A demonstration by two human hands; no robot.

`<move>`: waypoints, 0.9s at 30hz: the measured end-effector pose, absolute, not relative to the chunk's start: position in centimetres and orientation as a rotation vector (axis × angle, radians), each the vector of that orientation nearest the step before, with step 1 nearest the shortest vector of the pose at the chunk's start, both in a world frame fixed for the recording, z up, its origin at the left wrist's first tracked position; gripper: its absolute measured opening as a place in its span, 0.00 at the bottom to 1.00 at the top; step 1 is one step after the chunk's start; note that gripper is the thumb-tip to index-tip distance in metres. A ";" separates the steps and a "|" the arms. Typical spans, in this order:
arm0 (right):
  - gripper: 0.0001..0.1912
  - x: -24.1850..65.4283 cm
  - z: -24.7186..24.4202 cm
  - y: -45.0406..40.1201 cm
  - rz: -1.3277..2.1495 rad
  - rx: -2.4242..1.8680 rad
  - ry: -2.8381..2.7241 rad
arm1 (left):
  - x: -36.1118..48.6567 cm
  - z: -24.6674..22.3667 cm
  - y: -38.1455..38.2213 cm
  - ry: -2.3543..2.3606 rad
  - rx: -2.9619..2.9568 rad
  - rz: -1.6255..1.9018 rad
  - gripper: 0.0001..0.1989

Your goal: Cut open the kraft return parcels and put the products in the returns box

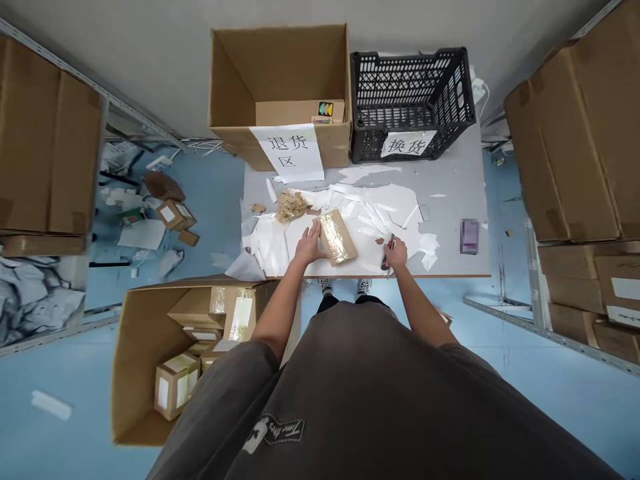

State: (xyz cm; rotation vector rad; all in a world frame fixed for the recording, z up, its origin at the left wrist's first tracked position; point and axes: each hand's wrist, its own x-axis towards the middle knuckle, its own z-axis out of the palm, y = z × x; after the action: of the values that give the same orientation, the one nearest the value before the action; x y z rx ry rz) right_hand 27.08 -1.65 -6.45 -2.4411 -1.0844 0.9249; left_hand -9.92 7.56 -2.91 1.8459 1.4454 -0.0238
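Note:
A small brown cardboard box [338,237] with shiny clear tape along its top lies near the table's front edge. My left hand [309,247] rests against its left side, fingers spread. To the right of the box, my right hand [396,253] is wrapped round a red and black cutter [385,261], apart from the box. White paper scraps [273,243] lie under and around both hands. Behind my left hand sits a crumpled clump of brown tape [291,205].
At the table's back stand a large open carton [280,143] with a small box inside and a black crate [410,127]. A phone-like object [469,237] lies at the right. An open carton of parcels [135,373] stands at lower left. Shelves with boxes flank both sides.

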 end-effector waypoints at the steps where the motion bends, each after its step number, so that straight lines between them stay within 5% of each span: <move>1: 0.30 27.8 -7.2 -1.8 0.946 -2.490 -1.029 | -9.7 -3.0 7.4 1.468 1.841 -0.036 0.78; 10: 0.17 29.5 -10.5 -0.7 1.178 -2.507 -0.934 | -7.4 -2.4 4.3 1.670 1.795 -0.070 0.77; 20: 0.20 21.9 -1.4 8.6 1.212 -1.966 -1.759 | -3.5 -2.0 4.6 1.651 1.814 0.058 0.76; 27: 0.22 11.9 1.1 11.8 1.082 -2.095 -2.339 | -2.8 -1.4 4.2 1.685 1.906 -0.071 0.71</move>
State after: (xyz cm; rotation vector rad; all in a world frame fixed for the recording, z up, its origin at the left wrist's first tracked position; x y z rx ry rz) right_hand 11.91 11.77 1.07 -2.0950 -2.3393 1.0820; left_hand -2.79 4.15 -1.36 1.9061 1.6853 -0.0709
